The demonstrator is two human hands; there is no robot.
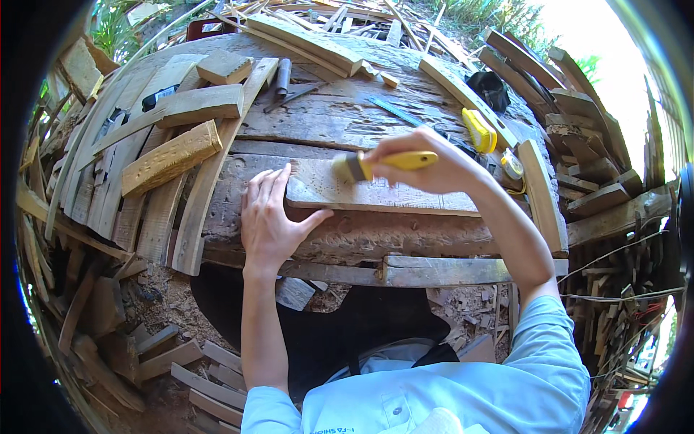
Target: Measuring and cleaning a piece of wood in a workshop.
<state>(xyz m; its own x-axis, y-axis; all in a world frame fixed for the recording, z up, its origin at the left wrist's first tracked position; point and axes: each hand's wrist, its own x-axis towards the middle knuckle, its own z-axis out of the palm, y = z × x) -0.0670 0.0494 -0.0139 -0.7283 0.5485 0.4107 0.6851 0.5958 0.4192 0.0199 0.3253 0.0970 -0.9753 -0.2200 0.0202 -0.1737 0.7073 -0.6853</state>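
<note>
A pale wooden board (426,201) with a rounded left corner lies across the weathered workbench (282,130) in front of me. My right hand (426,163) is closed around the yellow handle of a paintbrush (352,168). Its bristles touch the top of the board, left of the middle, and look blurred. My left hand (273,213) rests at the board's left end, fingers stretched along the bench and thumb spread by the front edge. Part of the board is hidden under my right hand and forearm.
Wood blocks (173,158) and slats crowd the bench's left side. Toward the back right lie a blue ruler (397,112), a yellow-handled brush (478,130) and a yellow tape measure (511,165). Stacked planks (589,137) stand at the right; offcuts (210,390) cover the ground.
</note>
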